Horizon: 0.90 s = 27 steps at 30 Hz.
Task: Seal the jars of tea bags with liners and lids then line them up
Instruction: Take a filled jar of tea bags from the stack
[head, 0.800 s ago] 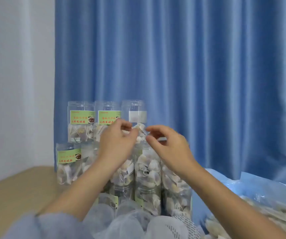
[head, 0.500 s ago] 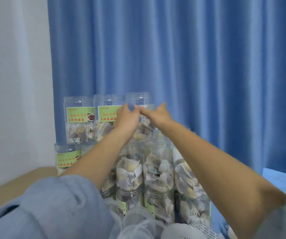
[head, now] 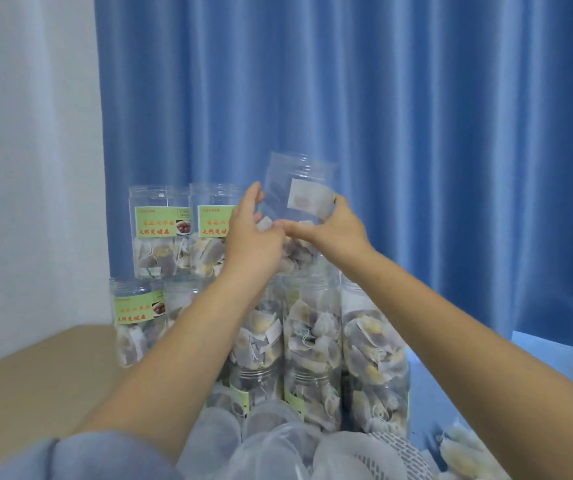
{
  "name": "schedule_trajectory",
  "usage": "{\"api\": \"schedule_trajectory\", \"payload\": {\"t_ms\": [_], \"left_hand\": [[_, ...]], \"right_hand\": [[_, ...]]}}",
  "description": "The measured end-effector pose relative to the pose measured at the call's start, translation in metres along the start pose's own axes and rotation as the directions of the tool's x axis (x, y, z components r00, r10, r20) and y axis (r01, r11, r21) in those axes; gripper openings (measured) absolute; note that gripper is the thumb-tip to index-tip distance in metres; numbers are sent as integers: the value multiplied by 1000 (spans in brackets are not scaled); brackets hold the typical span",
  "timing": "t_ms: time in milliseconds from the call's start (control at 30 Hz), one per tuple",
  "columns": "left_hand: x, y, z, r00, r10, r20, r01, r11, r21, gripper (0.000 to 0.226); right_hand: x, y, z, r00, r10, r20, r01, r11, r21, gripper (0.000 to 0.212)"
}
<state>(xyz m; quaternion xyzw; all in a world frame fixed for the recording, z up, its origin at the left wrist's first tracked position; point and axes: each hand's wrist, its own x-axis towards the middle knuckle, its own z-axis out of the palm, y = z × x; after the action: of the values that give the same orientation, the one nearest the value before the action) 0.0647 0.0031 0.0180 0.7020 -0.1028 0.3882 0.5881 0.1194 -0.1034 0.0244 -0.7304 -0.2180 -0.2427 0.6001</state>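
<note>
A clear plastic jar (head: 300, 188) with tea bags in its lower half is tilted to the right at the top right of a stack of jars. My left hand (head: 252, 233) grips its left side. My right hand (head: 333, 230) grips its right side and front, below a white label. The jar's mouth has no lid on it. Two upright jars with green labels (head: 162, 226) stand to its left on the upper tier. Below are more jars full of tea bags (head: 312, 341).
A blue curtain (head: 416, 133) hangs right behind the stack, a white wall (head: 29, 150) to the left. Translucent white lids (head: 271, 448) are heaped at the bottom centre. Loose tea bags (head: 461, 448) lie on blue plastic at the lower right. A tan surface (head: 36, 375) lies at the left.
Both hands reached forward and up from the middle of the stack to the top right jar, took hold of it and tipped it to the right. The camera moved closer.
</note>
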Motion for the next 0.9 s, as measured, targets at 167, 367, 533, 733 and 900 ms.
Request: {"api": "schedule_trajectory", "payload": {"t_ms": [167,367,533,733,900], "left_hand": [[-72,10,-14,988,45,146,-42,999,-21,73],[-143,3,2,968,0,249,10,999,-40,60],[-185,-29,36,911,-270,312,279,960,16,48],[-217,-87,100,794,-346,500,-36,794,606,33],[-210,-119,141,603,-347,718,-528,502,686,37]], "right_hand": [[-65,-16,-44,999,-24,37,28,993,-117,82],[-135,12,-89,998,48,28,-40,975,-217,74],[-182,46,-125,999,6,33,5,937,-349,61],[-200,80,-156,997,-70,-32,53,925,-376,62],[-193,115,-163,994,46,-102,-72,961,-268,67]]}}
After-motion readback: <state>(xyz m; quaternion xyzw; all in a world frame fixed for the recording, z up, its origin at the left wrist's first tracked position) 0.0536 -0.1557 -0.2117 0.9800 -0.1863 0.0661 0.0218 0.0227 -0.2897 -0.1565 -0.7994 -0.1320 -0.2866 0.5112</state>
